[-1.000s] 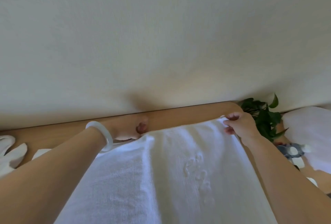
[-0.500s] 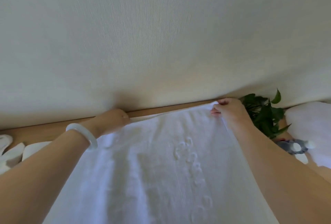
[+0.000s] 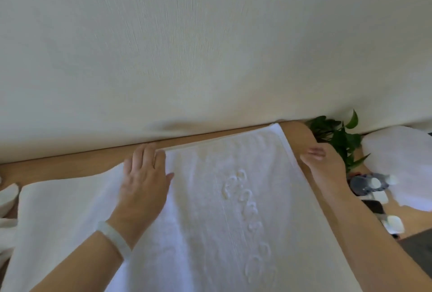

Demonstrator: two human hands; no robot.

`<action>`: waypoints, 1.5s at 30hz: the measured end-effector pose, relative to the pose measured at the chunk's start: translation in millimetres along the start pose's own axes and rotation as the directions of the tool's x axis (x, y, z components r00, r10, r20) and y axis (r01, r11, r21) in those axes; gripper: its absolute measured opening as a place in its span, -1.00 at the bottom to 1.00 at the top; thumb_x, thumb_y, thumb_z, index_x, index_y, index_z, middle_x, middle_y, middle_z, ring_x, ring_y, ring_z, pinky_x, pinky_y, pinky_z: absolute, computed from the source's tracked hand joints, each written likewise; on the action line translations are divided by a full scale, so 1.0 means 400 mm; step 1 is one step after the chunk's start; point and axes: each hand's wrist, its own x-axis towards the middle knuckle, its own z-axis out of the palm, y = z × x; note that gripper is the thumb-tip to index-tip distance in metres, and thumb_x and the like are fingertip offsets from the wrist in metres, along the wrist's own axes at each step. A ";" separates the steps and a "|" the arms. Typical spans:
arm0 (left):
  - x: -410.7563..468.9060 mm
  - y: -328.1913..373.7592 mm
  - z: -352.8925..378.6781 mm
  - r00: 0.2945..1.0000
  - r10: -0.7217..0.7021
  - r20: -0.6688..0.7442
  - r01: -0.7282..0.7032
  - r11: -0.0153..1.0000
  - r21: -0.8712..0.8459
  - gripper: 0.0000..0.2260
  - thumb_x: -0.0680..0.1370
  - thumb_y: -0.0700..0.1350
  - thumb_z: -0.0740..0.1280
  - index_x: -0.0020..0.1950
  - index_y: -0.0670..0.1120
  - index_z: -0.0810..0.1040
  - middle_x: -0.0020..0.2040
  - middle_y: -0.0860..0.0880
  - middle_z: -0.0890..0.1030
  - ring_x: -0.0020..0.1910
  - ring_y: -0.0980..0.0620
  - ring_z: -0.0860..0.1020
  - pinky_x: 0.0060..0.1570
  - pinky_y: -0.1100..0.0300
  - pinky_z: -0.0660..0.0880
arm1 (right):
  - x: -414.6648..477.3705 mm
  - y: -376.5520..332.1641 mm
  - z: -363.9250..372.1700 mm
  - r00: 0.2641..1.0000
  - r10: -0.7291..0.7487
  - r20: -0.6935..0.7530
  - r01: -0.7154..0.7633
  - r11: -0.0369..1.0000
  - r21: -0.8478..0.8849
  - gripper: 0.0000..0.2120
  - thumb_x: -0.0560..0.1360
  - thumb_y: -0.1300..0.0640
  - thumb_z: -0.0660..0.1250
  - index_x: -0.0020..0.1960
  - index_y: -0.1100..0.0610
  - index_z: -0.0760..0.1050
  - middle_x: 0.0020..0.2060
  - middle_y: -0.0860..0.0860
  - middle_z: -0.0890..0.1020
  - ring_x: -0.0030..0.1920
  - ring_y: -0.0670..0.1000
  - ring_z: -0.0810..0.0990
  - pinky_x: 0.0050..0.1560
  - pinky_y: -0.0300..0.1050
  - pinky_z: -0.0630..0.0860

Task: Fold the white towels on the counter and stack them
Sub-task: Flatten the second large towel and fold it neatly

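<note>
A large white towel [image 3: 210, 210] with a raised woven pattern down its middle lies spread on the wooden counter [image 3: 70, 165], its far edge close to the wall. My left hand [image 3: 145, 179], with a pale bangle on the wrist, lies flat with straight fingers on the towel's far left part. My right hand [image 3: 325, 165] rests at the towel's right edge with the fingers bent inward; the fingertips are partly hidden, and no cloth shows between them. Another white towel [image 3: 402, 163] lies bunched at the far right.
A green leafy plant [image 3: 339, 137] stands against the wall just behind my right hand. Small bottles with white caps [image 3: 369, 184] and dark items lie at the right. White cloth items [image 3: 7, 198] sit at the left edge. The wall rises directly behind the counter.
The towel's far edge was carried forward and laid near the wall. My left hand let go of its corner and now lies flat on the cloth; my right hand drew back along the right edge.
</note>
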 end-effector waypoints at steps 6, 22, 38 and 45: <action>-0.220 0.151 0.080 0.961 0.161 0.226 -0.136 0.983 -0.121 -0.34 0.52 0.20 0.06 0.46 -0.22 0.28 0.49 -0.25 0.32 0.47 -0.28 0.29 0.37 -0.28 0.20 | -0.172 0.217 -0.103 0.962 0.243 0.121 -0.199 0.934 -0.298 -0.75 0.45 0.18 0.47 0.07 0.07 0.47 -0.04 0.06 0.59 -0.10 0.04 0.54 -0.11 -0.06 0.40; -0.236 0.155 0.123 0.945 0.169 0.280 -0.138 0.982 -0.126 -0.31 0.59 0.30 -0.05 0.58 -0.13 0.17 0.59 -0.16 0.11 0.56 -0.20 0.09 0.42 -0.28 0.03 | -0.208 0.171 -0.090 0.971 0.213 0.106 -0.168 0.930 -0.326 -0.82 0.45 0.10 0.46 -0.06 0.06 0.46 -0.13 0.01 0.56 -0.08 0.07 0.55 0.00 0.02 0.51; -0.246 0.154 0.093 0.945 0.223 0.240 -0.192 0.971 -0.144 -0.27 0.57 0.35 -0.06 0.61 -0.07 0.06 0.61 -0.19 -0.03 0.57 -0.24 -0.01 0.43 -0.24 0.04 | -0.186 0.217 -0.062 0.988 0.146 -0.058 -0.156 0.954 -0.255 -0.96 0.56 0.15 0.30 -0.01 0.10 0.44 -0.11 0.08 0.53 -0.14 0.10 0.51 -0.08 -0.01 0.45; -0.299 0.174 0.088 0.934 0.024 0.357 0.023 0.992 -0.127 -0.19 0.54 0.34 0.01 0.56 -0.24 0.15 0.56 -0.35 0.06 0.54 -0.34 0.05 0.40 -0.24 0.08 | -0.209 0.155 -0.010 0.981 -0.132 -0.139 0.032 0.826 -0.563 -0.80 0.59 0.18 0.25 0.19 0.20 0.49 0.18 0.22 0.53 0.19 0.27 0.45 0.23 0.20 0.36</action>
